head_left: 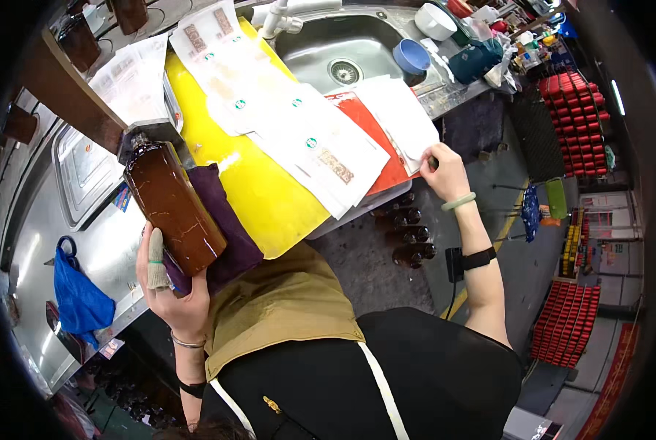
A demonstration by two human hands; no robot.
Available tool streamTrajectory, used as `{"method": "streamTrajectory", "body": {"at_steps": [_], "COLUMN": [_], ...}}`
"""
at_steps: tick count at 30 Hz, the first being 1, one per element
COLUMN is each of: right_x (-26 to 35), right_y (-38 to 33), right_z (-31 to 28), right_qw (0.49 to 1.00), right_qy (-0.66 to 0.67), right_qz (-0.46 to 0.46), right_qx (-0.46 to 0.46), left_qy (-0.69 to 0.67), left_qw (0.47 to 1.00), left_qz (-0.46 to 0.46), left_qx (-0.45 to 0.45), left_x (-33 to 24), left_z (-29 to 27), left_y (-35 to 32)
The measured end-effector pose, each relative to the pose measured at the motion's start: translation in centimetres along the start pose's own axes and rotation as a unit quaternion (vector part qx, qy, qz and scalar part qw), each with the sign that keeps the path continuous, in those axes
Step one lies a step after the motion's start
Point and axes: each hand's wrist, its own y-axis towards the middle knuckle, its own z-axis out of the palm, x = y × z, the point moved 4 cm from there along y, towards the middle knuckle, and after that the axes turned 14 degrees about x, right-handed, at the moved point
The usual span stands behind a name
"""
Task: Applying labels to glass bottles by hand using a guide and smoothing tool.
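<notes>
A large brown glass bottle [172,205] with flat sides lies tilted on a purple cloth pad [229,224]. Its neck end meets a dark block at the foot of a wooden post. My left hand [174,293] is closed about the bottle's lower end, with a cloth cover on one finger. Out to the right, my right hand [447,174] is pinched at the corner of a stack of white sheets [395,110] on a red board [372,139]. Something small and dark shows at its fingertips; whether it is a finger cover or a held thing, I cannot tell.
Printed label sheets [299,139] spread over a yellow board [284,224]. Behind is a steel sink [328,44] with a blue bowl [412,56]. A blue cloth [82,297] and scissors [65,246] lie left. Brown bottles [414,253] stand low at the right.
</notes>
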Motion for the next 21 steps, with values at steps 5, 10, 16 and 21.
{"method": "streamTrajectory", "body": {"at_steps": [5, 10, 16, 21], "right_x": [-9.6, -18.8, -13.4, -13.9], "right_y": [2.1, -3.9, -4.0, -0.6], "right_z": [-7.5, -14.9, -10.3, 0.0], "right_qw": [0.943, 0.822, 0.900, 0.925], "right_qy": [0.055, -0.013, -0.097, 0.015], "right_qz": [0.237, 0.456, 0.354, 0.369], "right_qx": [-0.228, -0.341, -0.237, -0.087], "left_qy": [0.010, 0.008, 0.009, 0.008], "left_qw": [1.000, 1.000, 1.000, 1.000], "left_qz": [0.010, 0.012, 0.016, 0.014], "left_qx": [0.010, 0.002, -0.007, 0.005], "left_x": [0.1, 0.2, -0.2, 0.0], "left_z": [-0.2, 0.1, 0.0, 0.0], "left_y": [-0.1, -0.1, 0.1, 0.1]}}
